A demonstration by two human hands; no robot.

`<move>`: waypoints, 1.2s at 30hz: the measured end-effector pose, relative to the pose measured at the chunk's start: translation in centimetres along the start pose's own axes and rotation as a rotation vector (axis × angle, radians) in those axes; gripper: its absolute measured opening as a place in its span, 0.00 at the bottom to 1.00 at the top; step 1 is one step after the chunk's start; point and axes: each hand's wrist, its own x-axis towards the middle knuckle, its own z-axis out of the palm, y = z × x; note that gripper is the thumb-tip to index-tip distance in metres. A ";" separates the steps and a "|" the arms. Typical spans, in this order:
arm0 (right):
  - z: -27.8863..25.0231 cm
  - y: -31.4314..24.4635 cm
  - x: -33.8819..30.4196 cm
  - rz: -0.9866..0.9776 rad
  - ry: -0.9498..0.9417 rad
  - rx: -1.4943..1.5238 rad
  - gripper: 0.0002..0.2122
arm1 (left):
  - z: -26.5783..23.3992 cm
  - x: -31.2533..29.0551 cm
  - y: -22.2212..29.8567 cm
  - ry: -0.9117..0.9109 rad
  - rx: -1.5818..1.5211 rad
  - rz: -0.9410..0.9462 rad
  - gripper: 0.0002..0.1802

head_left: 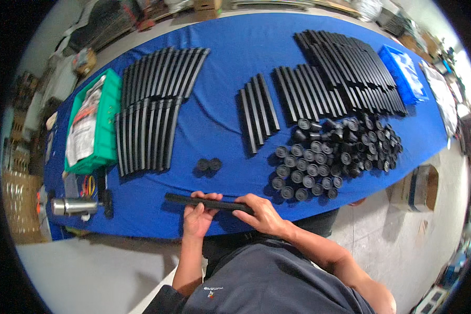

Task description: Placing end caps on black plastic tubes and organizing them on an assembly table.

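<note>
A black bar [179,199] lies across both my hands, level, above the near edge of the blue-covered table. My left hand [198,215] grips it near the middle, thumb on the near side and fingers beyond. Around its right end closes my right hand [264,213], which hides that end. Just past the bar, two round black caps [209,165] sit side by side on the cloth. Many more caps [309,162] are massed to the right, some standing in rows, others heaped.
Similar black bars [149,110] lie in two rows at left, with more bars [345,68] at far right and a few [259,112] mid-table. A green crate [110,115] holds a white bag. There is a blue bin [403,73], and a steel flask [74,206] lies near the left edge.
</note>
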 end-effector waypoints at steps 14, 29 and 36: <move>0.0 -0.1 -0.2 -0.195 0.018 -0.218 0.16 | -0.6 0.0 -0.3 -0.041 -0.038 0.000 0.15; 0.5 0.5 -0.6 0.049 0.019 -0.008 0.16 | -0.2 0.3 -0.4 -0.049 -0.038 -0.014 0.14; 0.6 0.4 -0.3 -0.333 0.135 -0.311 0.16 | 0.7 0.1 -0.1 -0.016 -0.039 -0.022 0.16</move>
